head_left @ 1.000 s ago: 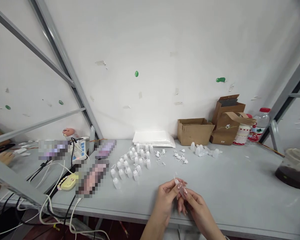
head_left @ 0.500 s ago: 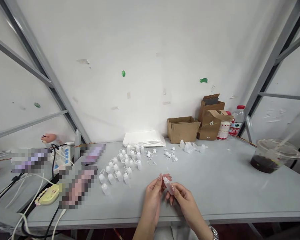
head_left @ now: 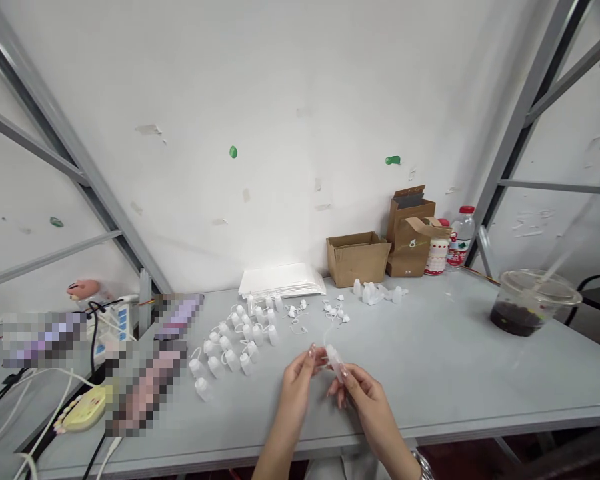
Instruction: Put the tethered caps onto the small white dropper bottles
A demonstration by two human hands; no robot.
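Observation:
Between the thumb and fingers of my right hand point(head_left: 363, 390) is a small translucent plastic bottle point(head_left: 335, 362), tilted with its top away from me. A thin pale strap point(head_left: 329, 331) arcs up from its neck. Just left of the bottle's neck is my left hand point(head_left: 300, 373), thumb and fingers closed together; what they pinch, if anything, is too small to make out. Several similar bottles point(head_left: 245, 363) stand in loose rows to the left, most with strap loops. Beyond my hands lie several small white caps with straps point(head_left: 336, 311).
More bottles point(head_left: 375, 293) lie in a heap before a cardboard box point(head_left: 357, 261). White sheets point(head_left: 280, 280) are stacked by the wall. A lidded plastic bowl of dark contents point(head_left: 520, 319) stands at right. Phones, cables point(head_left: 45, 427) and a yellow case point(head_left: 86, 408) lie at left.
My left hand has moved a little left, away from the bottle's neck. The strap now shows raised above the bottle, still in my right hand. The whole view has shifted slightly.

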